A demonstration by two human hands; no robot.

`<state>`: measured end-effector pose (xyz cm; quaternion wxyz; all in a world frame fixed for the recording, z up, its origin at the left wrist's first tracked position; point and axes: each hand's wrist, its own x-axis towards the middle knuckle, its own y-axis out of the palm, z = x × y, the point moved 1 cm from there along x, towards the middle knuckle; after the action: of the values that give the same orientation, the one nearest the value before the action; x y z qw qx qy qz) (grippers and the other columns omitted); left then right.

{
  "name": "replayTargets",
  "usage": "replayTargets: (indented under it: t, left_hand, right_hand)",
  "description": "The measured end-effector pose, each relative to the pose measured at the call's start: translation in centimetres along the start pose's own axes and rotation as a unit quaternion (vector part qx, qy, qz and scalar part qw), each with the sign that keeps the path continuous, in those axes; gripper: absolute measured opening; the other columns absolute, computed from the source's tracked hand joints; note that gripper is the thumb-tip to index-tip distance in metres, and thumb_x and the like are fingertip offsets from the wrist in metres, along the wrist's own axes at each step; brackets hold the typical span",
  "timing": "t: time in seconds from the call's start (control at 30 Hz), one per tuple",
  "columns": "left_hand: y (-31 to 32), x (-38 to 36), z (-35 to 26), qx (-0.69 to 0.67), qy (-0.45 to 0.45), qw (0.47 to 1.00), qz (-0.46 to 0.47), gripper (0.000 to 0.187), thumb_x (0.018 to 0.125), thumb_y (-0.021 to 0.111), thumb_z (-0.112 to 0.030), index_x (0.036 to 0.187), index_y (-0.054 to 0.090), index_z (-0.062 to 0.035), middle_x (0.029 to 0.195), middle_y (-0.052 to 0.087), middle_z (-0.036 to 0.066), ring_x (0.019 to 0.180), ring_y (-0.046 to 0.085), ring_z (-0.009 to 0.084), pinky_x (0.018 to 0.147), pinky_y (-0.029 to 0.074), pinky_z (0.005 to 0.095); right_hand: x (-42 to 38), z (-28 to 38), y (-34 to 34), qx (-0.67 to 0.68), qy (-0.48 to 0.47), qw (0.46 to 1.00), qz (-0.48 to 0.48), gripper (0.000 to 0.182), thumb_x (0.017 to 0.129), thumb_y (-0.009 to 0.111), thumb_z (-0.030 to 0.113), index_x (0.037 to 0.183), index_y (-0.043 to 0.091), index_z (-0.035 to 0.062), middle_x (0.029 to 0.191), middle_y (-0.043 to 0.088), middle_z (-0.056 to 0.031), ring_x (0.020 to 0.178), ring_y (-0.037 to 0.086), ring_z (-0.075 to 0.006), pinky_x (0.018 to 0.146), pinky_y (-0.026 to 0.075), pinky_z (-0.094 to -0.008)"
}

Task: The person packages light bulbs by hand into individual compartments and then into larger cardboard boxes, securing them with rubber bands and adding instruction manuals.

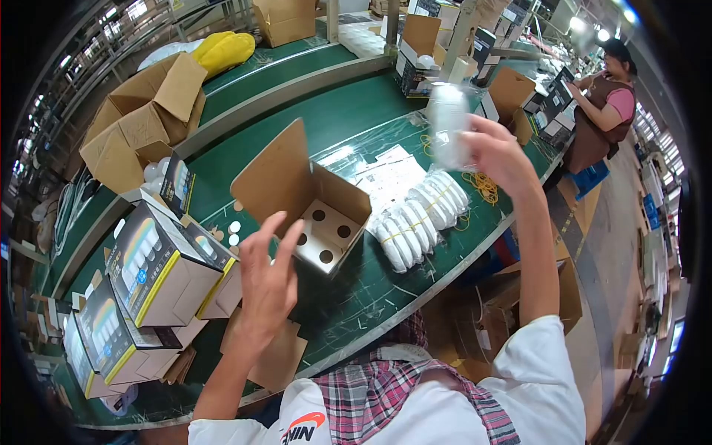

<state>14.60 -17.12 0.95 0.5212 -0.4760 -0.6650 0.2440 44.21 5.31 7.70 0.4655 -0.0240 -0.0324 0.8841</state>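
In my right hand (498,152) a white plastic-wrapped packet (448,126) is held up above the bench, smeared by motion. My left hand (268,285) is open, fingers apart and holding nothing, at the near left side of an open cardboard box (347,194). That box has its lid flap (274,170) raised, and inside lies a white insert (324,236) with several round holes. Right of the box, rows of white wrapped packets (415,222) lie side by side, with yellow bands across them. White printed sheets (393,178) lie behind these packets.
Printed boxes (148,259) are stacked at the left. An opened carton (148,111) and a yellow bag (225,53) sit farther back. Loose yellow bands (486,189) lie on the green bench (356,297). Another person (604,104) works at the far right, holding a box.
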Motion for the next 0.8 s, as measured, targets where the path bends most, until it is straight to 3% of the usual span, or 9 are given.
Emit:
replayTargets:
  t: [0.1, 0.13, 0.17, 0.2, 0.27, 0.37, 0.47, 0.57, 0.8]
  left_hand:
    - [1.4, -0.1, 1.7, -0.070, 0.015, 0.996, 0.058, 0.053, 0.068, 0.069, 0.007, 0.116, 0.055, -0.0098, 0.125, 0.047, 0.008, 0.109, 0.045, 0.0302, 0.089, 0.042, 0.0398]
    - [1.4, 0.1, 1.9, -0.056, 0.032, 0.997, 0.032, 0.045, 0.067, 0.071, 0.003, 0.108, 0.056, -0.0080, 0.114, 0.052, 0.006, 0.101, 0.049, 0.0299, 0.084, 0.044, 0.0392]
    - [1.4, 0.2, 2.2, -0.067, 0.034, 0.997, 0.030, 0.043, 0.067, 0.072, 0.003, 0.106, 0.057, -0.0076, 0.110, 0.053, 0.007, 0.099, 0.049, 0.0296, 0.083, 0.044, 0.0395]
    - [1.4, 0.2, 2.5, -0.079, 0.037, 0.996, 0.029, 0.041, 0.067, 0.072, 0.003, 0.104, 0.057, -0.0072, 0.107, 0.053, 0.007, 0.097, 0.050, 0.0294, 0.082, 0.044, 0.0399]
    - [1.2, 0.5, 3.3, -0.081, 0.049, 0.995, 0.025, 0.034, 0.069, 0.071, 0.001, 0.099, 0.057, -0.0065, 0.099, 0.053, 0.006, 0.090, 0.050, 0.0295, 0.075, 0.046, 0.0406]
    - [1.2, 0.6, 3.7, -0.087, 0.068, 0.993, 0.029, 0.031, 0.069, 0.070, 0.001, 0.097, 0.057, -0.0070, 0.095, 0.053, 0.006, 0.088, 0.051, 0.0295, 0.074, 0.046, 0.0406]
    - [1.4, 0.4, 3.7, -0.107, 0.065, 0.992, 0.025, 0.031, 0.068, 0.071, 0.003, 0.094, 0.058, -0.0065, 0.092, 0.053, 0.007, 0.087, 0.051, 0.0290, 0.073, 0.044, 0.0403]
    - [1.5, 0.4, 3.4, -0.114, 0.059, 0.991, 0.026, 0.030, 0.068, 0.070, 0.004, 0.094, 0.059, -0.0062, 0.091, 0.053, 0.007, 0.086, 0.050, 0.0291, 0.073, 0.043, 0.0407]
    - [1.8, 1.0, 3.3, -0.110, 0.056, 0.992, 0.039, 0.029, 0.069, 0.070, 0.005, 0.093, 0.059, -0.0059, 0.092, 0.053, 0.007, 0.088, 0.050, 0.0285, 0.075, 0.043, 0.0407]
  right_hand:
    - [2.1, 1.9, 9.7, -0.066, 0.078, 0.978, 0.184, 0.052, 0.079, 0.071, 0.027, 0.118, 0.056, -0.0038, 0.101, 0.063, -0.0107, 0.086, 0.062, -0.0147, 0.074, 0.051, -0.0282]
    - [3.5, -0.2, 11.9, -0.137, 0.097, 0.972, 0.167, 0.053, 0.077, 0.073, 0.029, 0.117, 0.057, -0.0026, 0.100, 0.064, -0.0112, 0.083, 0.063, -0.0156, 0.071, 0.051, -0.0286]
    - [4.8, -1.5, 14.2, -0.200, 0.046, 0.953, 0.225, 0.039, 0.079, 0.071, 0.028, 0.101, 0.060, -0.0027, 0.081, 0.062, -0.0064, 0.066, 0.059, -0.0112, 0.056, 0.049, -0.0268]
    - [5.1, -0.4, 16.7, -0.334, 0.029, 0.915, 0.226, 0.039, 0.076, 0.071, 0.027, 0.094, 0.061, -0.0055, 0.075, 0.062, -0.0108, 0.066, 0.061, -0.0160, 0.058, 0.050, -0.0296]
    - [6.2, -2.9, 19.6, -0.489, 0.006, 0.836, 0.251, 0.035, 0.070, 0.070, 0.021, 0.093, 0.066, -0.0053, 0.083, 0.065, -0.0233, 0.078, 0.066, -0.0327, 0.068, 0.053, -0.0381]
    - [6.6, -5.3, 20.3, -0.535, 0.077, 0.803, 0.251, 0.029, 0.068, 0.067, 0.012, 0.094, 0.067, -0.0031, 0.087, 0.066, -0.0242, 0.084, 0.065, -0.0362, 0.073, 0.052, -0.0407]
    - [6.8, -9.8, 20.0, -0.545, 0.026, 0.806, 0.230, 0.021, 0.068, 0.063, 0.008, 0.084, 0.068, -0.0053, 0.082, 0.066, -0.0232, 0.081, 0.067, -0.0361, 0.067, 0.054, -0.0412]
    - [6.1, -9.4, 20.4, -0.518, 0.029, 0.823, 0.231, 0.019, 0.068, 0.064, 0.005, 0.085, 0.067, -0.0037, 0.084, 0.065, -0.0228, 0.083, 0.065, -0.0372, 0.068, 0.053, -0.0435]
    - [6.9, -11.9, 23.0, -0.596, -0.013, 0.758, 0.265, 0.018, 0.071, 0.064, 0.010, 0.084, 0.070, -0.0009, 0.088, 0.068, -0.0169, 0.084, 0.067, -0.0323, 0.068, 0.056, -0.0400]
